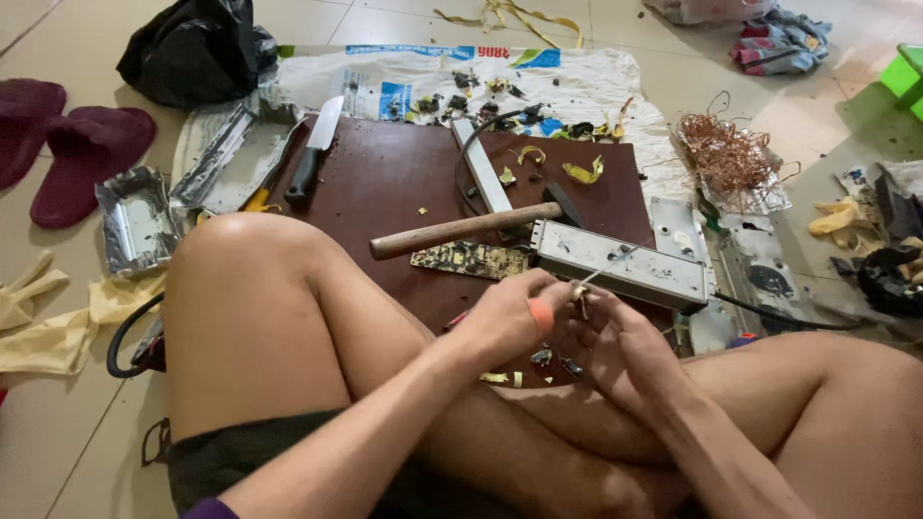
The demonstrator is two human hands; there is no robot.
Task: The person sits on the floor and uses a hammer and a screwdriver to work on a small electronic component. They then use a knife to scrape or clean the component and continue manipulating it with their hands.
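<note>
My left hand [508,315] grips an orange-handled screwdriver [577,288] whose thin shaft points up to the right. Its tip rests on a long grey metal casing [620,264] lying on a dark brown board [385,183]. My right hand [615,336] pinches a small metal part [581,300] just under the shaft, close to the casing's near edge. Both hands meet above my crossed legs. A wooden-handled hammer [461,229] lies on the board just beyond the hands.
A black-handled knife [312,154] lies at the board's left. A stripped circuit board [469,258], metal casings [139,223], a tangle of copper wire [726,154], a black bag [197,48], yellow gloves [48,317] and maroon slippers [67,144] surround me on the floor.
</note>
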